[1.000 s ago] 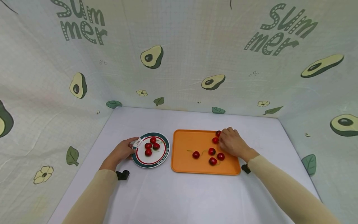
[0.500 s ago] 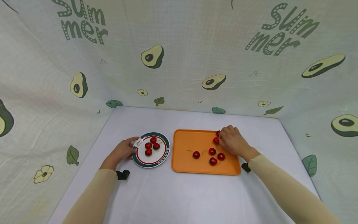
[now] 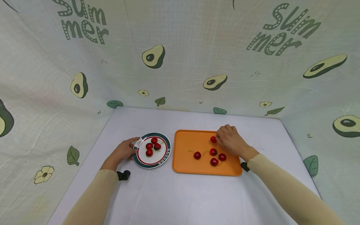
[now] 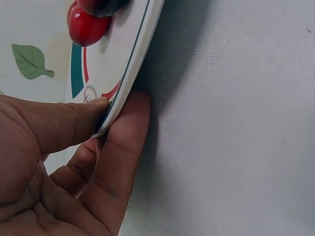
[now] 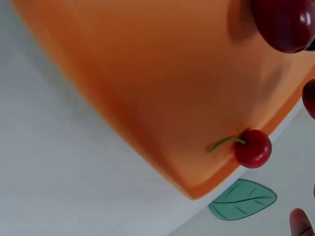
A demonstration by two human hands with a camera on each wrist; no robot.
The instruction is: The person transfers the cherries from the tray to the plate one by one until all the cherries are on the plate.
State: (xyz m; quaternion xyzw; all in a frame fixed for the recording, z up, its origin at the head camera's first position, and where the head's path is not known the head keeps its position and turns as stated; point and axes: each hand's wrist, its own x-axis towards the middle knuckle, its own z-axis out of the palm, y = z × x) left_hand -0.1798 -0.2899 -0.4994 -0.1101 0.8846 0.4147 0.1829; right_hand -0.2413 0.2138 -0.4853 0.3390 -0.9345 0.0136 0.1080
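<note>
On the left of the head view, my left hand [image 3: 126, 149] pinches the rim of a plate [image 3: 152, 163] with a green band. In the left wrist view the thumb [image 4: 74, 123] lies on top of the rim, a finger beneath. Several red cherries [image 3: 149, 152] sit on the plate. My right hand [image 3: 231, 140] is above the back right of an orange tray [image 3: 182, 165], and a cherry [image 3: 213, 139] hangs at its fingertips; the exact grip is hidden. Another cherry [image 5: 253, 148], with a green stem, lies by the tray's corner in the right wrist view.
Several more cherries [image 3: 214, 161] lie in the tray's right half, with one cherry [image 3: 197, 155] nearer its middle. Plate and tray stand close side by side on a white table [image 3: 168, 200]. A cloth printed with avocados [image 3: 153, 57] rises behind and at both sides.
My right hand has shifted a little left, and the cherry at its fingertips has moved with it. The cherry behind it is now covered by the hand. My left hand and the plate stay put.
</note>
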